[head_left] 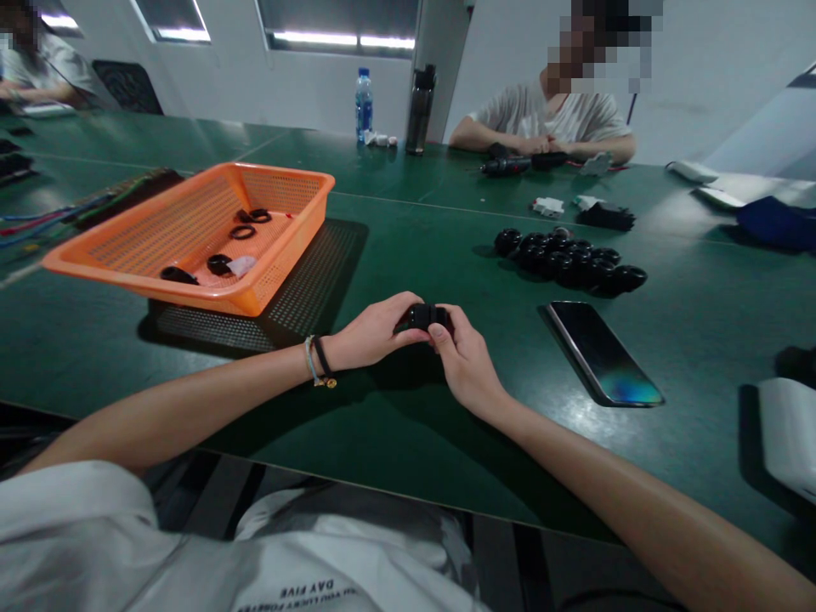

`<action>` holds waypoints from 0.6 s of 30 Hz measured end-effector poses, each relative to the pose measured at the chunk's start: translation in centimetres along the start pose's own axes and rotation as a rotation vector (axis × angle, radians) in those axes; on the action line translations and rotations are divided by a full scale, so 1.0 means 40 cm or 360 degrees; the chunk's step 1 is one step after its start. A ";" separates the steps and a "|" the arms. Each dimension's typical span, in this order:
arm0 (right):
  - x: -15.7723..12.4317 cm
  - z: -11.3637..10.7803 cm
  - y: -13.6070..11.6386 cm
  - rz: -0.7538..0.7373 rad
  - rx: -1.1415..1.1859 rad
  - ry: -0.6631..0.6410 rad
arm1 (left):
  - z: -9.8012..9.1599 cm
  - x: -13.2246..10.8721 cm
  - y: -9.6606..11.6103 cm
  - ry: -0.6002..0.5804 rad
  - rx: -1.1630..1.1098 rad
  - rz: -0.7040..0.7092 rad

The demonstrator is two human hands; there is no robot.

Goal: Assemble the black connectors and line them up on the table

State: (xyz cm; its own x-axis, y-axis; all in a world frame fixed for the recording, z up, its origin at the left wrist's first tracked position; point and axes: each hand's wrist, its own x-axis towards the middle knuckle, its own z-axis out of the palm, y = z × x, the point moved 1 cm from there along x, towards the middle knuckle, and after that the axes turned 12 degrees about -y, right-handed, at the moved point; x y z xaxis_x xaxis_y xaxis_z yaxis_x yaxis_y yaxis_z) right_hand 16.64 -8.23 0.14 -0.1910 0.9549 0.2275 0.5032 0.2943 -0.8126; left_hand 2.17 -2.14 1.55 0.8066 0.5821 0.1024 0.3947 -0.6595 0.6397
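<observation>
Black part (421,317): over the green table (395,229), between orange basket (159,204) and black pieces (574,259)
Left hand (376,330): fingers gripping one end
Right hand (472,361): thumb and fingers pinching the other
Handwork: apparently fitting or turning — next move calls for steady, opposed grips

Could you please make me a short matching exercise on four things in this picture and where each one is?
Things:
1. orange basket
2. smartphone
3. small black part
4. blue-capped bottle

Places:
A. held between left hand and right hand
B. beside the dark tumbler
C. left of both hands, with black pieces inside
D. lying flat, right of both hands

Pairs: 1-C, 2-D, 3-A, 4-B
</observation>
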 end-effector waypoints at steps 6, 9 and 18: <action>0.029 -0.022 0.029 -0.0252 -0.0248 -0.0028 | 0.001 0.007 -0.013 -0.0053 -0.0106 0.0000; 0.036 -0.030 0.041 -0.0394 -0.0395 -0.0011 | 0.003 0.008 -0.021 -0.0121 -0.0229 0.0035; 0.033 -0.038 0.053 -0.0734 -0.0665 0.0045 | 0.019 0.004 -0.020 -0.0293 -0.0836 0.0071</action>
State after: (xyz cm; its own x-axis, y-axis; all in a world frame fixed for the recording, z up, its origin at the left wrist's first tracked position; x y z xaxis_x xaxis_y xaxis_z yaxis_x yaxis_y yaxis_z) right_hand 18.73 -6.29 -0.47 -0.4480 0.7246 0.5237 0.6624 0.6624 -0.3498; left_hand 2.31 -1.87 0.48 0.8998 0.4350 0.0336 0.1240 -0.3287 0.9363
